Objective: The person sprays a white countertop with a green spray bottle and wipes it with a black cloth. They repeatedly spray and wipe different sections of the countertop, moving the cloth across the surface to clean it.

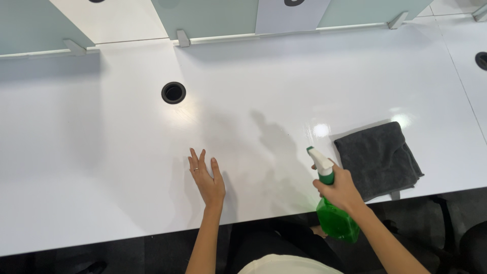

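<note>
White desk (101, 152): glossy top carrying everything; its near edge runs just under your wrists, frosted divider panels (213, 15) stand along the far edge, and a round black cable hole (173, 93) sits toward the far left.
Grey cloth (378, 157): folded flat by the near right edge, just beside your right hand.
Green spray bottle (332, 203): long axis tilted, white nozzle up and pointing out over the desk, body hanging past the near edge.
Right hand (342, 190): wrapped closed round the bottle's neck; the trigger finger probably rests there, though it is hidden.
Left hand (207, 177): flat on the desk, fingers spread, holding nothing, left of the bottle.
</note>
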